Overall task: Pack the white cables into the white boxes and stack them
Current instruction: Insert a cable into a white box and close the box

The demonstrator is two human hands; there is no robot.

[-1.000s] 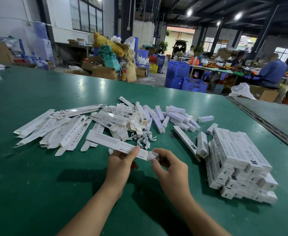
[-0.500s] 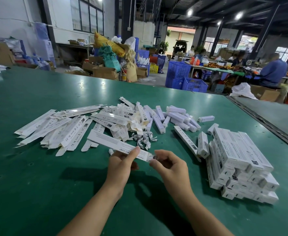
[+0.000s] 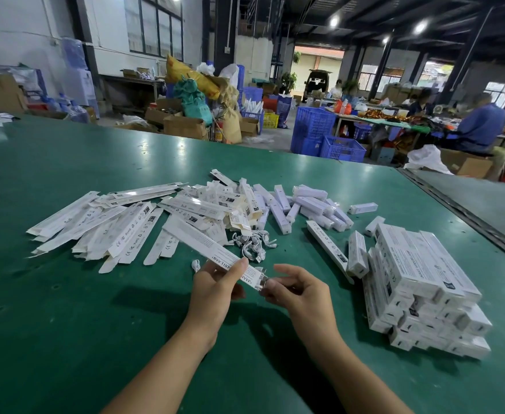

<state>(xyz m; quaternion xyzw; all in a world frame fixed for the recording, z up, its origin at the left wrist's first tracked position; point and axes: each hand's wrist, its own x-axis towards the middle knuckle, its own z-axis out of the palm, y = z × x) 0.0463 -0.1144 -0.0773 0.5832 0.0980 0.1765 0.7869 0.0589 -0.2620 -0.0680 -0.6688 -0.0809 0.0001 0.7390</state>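
Green worktop [image 3: 65,324] in a warehouse is carrying the whole job. The left hand [image 3: 215,291] is holding a white box [image 3: 209,249] near its close end, thumb on top. The right hand [image 3: 302,294] is pinching that end, its grip curled tight; whether a cable is going in cannot be told. Packed boxes [image 3: 424,285] are lying stacked at the right, suggesting a fair share is done. Flat boxes [image 3: 101,225] and loose white cables [image 3: 252,243] beyond the hands are awaiting packing.

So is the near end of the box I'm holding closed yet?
Not yet, it seems: the box end at the right hand shows a dark opening, flap untucked; the left hand grips it.
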